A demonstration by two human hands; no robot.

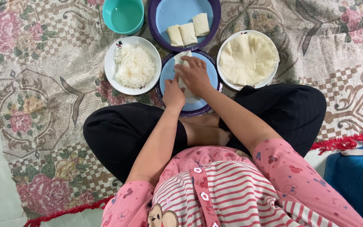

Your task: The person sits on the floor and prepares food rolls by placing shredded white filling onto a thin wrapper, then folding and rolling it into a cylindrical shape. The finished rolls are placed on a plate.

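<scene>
Person seated cross-legged on a floral carpet (55,105), plates laid out on it in front of the knees.

Both hands on the near blue plate (168,73). Right hand (196,75) lies flat over a pale wrapper roll (183,59), fingers spread and pressing down, not clenched. Left hand (173,93) sits at the roll's near end, fingers curled against the edge; how tightly they pinch it cannot be told from here. The roll lies lengthwise on the plate, its far end poking out past the right fingertips.

Around it: a white bowl of thin rice noodles (133,66) just to the left; a white plate of stacked round wrappers (247,59) to the right; beyond, a second blue plate (169,12) holding three finished rolls (188,32) side by side; a teal bowl (123,15) at far left.

Judgement: the step in hand looks like rolling and tightening a filled wrapper. The next move would call for even pressure from both hands so the sheet closes without tearing or spilling.
</scene>
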